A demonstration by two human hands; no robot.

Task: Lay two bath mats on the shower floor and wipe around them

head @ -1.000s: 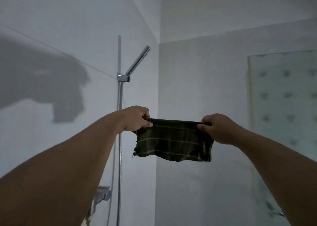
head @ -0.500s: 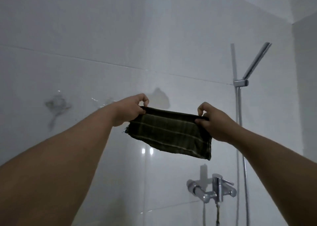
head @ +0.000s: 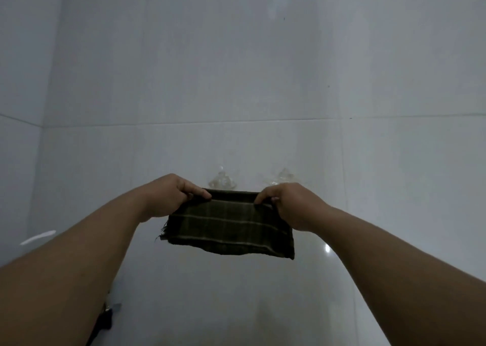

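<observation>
Two hands, left hand [head: 171,197] and right hand [head: 290,205], each pinch a top corner of the dark plaid cloth [head: 228,227], mid-frame. View swung left: shower rail gone, plain wall tiles [head: 236,69] now. Floor and mats unseen; wiping not begun.

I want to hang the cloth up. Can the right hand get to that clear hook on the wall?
Probably yes. The right hand sits just below the clear hook with nothing between them, though it is pinching the cloth.
</observation>
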